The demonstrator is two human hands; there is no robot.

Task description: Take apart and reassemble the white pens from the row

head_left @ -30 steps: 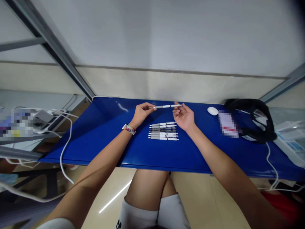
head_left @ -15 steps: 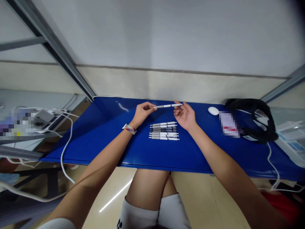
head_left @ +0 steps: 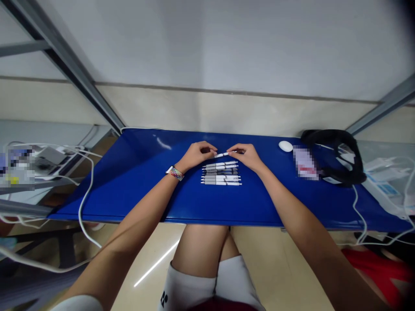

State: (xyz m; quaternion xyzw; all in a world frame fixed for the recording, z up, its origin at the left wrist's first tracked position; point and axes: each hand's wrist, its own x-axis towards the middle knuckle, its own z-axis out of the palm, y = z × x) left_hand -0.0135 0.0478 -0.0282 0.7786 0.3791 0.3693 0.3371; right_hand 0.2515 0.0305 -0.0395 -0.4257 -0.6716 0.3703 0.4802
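Note:
A white and grey pen [head_left: 221,155] lies crosswise between my two hands, just beyond a row of similar pens. My left hand [head_left: 198,154] pinches its left end between thumb and fingers. At the other end, my right hand [head_left: 245,155] has its fingertips closed on the pen. Below it, several white and grey pens [head_left: 221,178] lie side by side on the blue table [head_left: 139,190], tips to the left; one in the middle of the row looks darker.
On the right lie a white computer mouse [head_left: 285,146], a blurred-out pinkish item [head_left: 305,163] and a black headset with a strap [head_left: 358,166]. White cables [head_left: 87,201] hang over the left side. Behind the table rises a wall [head_left: 149,103], with metal frame posts [head_left: 86,88] at both sides.
Both hands have brought the pen down and nearer to the row. My right hand has turned from palm-up with loose fingers to gripping the pen's right end from above.

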